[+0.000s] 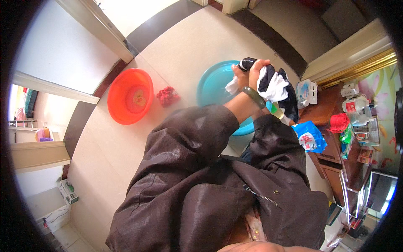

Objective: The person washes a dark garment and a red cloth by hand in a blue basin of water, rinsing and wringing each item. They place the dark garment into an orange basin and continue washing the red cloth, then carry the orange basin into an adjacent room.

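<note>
Both hands (254, 76), fingers closed, clutch a black-and-white cloth (275, 87) at one o'clock, over a turquoise basin (206, 89) on the pale floor (176, 50). An orange basin (121, 94) sits toward ten; farther off, a doorway (140, 14) opens at eleven.
</note>
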`<state>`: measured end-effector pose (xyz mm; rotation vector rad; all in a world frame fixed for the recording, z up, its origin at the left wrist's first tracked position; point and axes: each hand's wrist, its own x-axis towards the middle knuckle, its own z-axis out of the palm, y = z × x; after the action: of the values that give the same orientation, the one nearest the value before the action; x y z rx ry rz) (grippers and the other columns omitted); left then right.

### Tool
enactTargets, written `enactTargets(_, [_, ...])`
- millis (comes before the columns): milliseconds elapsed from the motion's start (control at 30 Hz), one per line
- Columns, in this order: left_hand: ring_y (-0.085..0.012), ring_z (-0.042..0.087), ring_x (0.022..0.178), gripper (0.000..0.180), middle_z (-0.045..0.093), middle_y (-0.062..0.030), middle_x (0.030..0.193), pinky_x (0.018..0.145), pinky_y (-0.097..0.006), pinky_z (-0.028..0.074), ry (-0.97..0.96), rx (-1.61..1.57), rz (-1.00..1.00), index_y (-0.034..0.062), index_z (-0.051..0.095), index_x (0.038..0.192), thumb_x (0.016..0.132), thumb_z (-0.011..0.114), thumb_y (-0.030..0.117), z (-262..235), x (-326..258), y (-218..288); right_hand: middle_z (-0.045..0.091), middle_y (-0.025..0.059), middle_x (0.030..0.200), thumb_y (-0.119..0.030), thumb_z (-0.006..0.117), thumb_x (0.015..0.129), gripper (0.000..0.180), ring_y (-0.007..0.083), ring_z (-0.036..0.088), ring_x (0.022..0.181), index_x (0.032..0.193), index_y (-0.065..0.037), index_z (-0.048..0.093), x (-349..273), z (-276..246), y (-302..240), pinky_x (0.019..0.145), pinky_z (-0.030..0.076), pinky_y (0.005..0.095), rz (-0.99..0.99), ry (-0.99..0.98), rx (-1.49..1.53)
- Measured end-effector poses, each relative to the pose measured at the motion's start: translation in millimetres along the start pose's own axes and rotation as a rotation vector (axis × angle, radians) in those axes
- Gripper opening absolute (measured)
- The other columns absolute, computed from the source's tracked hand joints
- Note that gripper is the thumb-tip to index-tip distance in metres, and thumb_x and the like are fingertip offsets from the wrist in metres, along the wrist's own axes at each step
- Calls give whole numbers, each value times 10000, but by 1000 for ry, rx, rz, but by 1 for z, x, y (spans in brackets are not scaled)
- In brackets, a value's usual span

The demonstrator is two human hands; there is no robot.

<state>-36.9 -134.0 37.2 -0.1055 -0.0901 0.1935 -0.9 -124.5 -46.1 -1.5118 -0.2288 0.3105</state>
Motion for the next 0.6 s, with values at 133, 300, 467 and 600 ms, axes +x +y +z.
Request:
enactTargets(133, [-253,621,799,734,601,-96,923,708,-357,531,-146,210,210,53,499,1149,824,379,700,-27,15,-1,530,-11,624,-265,666,820,192,127,502,526,737,-131,558,-9,-3,-1,499,407,298,250,-37,30])
enactTargets(300, [-309,588,967,710,592,-159,1032,887,-443,471,-287,46,21,32,498,1149,783,429,637,-31,27,7,557,11,682,-266,645,835,176,127,530,548,809,-109,570,-12,-10,14,491,437,297,150,-139,-67])
enactTargets(467, [-262,605,951,377,641,-78,1030,905,-407,464,342,197,-169,81,602,978,811,670,412,-5,41,14,583,34,739,-266,625,851,187,128,557,569,882,-86,582,2,-14,22,482,467,295,25,-226,-193])
enactTargets(600, [-330,502,1164,554,539,-214,1201,1012,-407,420,139,430,-480,-83,444,1243,888,614,308,14,40,49,604,52,785,-266,608,863,212,128,579,586,940,-69,591,11,-38,-14,475,491,294,86,-290,-114])
